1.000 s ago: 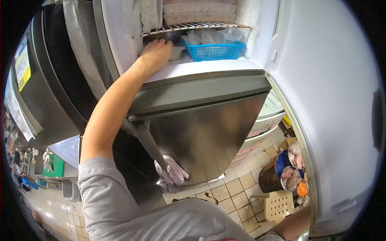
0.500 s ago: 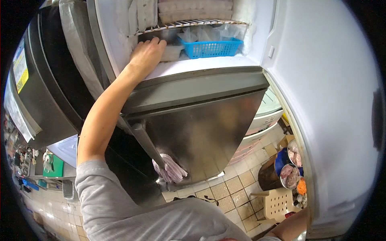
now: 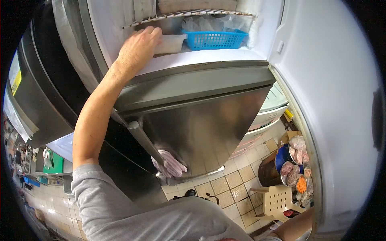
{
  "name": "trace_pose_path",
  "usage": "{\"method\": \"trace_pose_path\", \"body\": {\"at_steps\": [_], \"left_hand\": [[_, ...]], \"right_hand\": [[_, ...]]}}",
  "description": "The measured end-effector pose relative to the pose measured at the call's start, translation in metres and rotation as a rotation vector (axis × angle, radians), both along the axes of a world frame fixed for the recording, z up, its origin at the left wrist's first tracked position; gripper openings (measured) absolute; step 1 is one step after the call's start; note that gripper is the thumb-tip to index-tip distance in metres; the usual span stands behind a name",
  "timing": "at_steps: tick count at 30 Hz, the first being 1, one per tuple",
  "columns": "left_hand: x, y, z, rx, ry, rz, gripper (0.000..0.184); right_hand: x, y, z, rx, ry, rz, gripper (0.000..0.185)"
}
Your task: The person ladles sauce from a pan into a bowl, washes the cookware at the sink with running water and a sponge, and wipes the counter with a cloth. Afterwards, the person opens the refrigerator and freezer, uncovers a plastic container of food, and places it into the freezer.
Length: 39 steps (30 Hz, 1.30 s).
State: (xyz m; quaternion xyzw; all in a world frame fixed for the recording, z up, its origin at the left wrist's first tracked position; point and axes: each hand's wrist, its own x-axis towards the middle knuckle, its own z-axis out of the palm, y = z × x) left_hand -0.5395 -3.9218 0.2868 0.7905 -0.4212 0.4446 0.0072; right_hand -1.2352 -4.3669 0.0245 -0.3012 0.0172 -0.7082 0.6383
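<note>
My left hand (image 3: 140,46) reaches into the freezer compartment, its fingers curled over the left side of a whitish plastic container (image 3: 171,44). The container sits low, near the front edge of the compartment floor (image 3: 201,58). Right beside it is a blue plastic basket (image 3: 217,41) holding clear plastic bags (image 3: 207,24). My fingertips are partly hidden behind the container. At the lower right my right forearm (image 3: 295,227) shows, but the hand itself is hidden by the open freezer door (image 3: 333,100).
A rusty wire shelf (image 3: 193,15) carries frozen packs above. Below is the closed steel door (image 3: 201,128) with a cloth (image 3: 173,164) by its handle. A beige plastic stool (image 3: 279,201) and bowls of meat (image 3: 290,173) stand at the lower right.
The view has shifted slightly. My left hand has moved a little toward me, and more of the plastic container shows, slightly farther forward against the basket.
</note>
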Motion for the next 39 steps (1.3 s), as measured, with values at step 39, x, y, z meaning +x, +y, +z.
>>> {"method": "trace_pose_path", "body": {"at_steps": [39], "left_hand": [[-0.28, 0.036, -0.017, -0.013, -0.331, -0.684, 0.012]], "right_hand": [[0.33, 0.247, 0.101, -0.202, 0.165, 1.273, 0.096]]}}
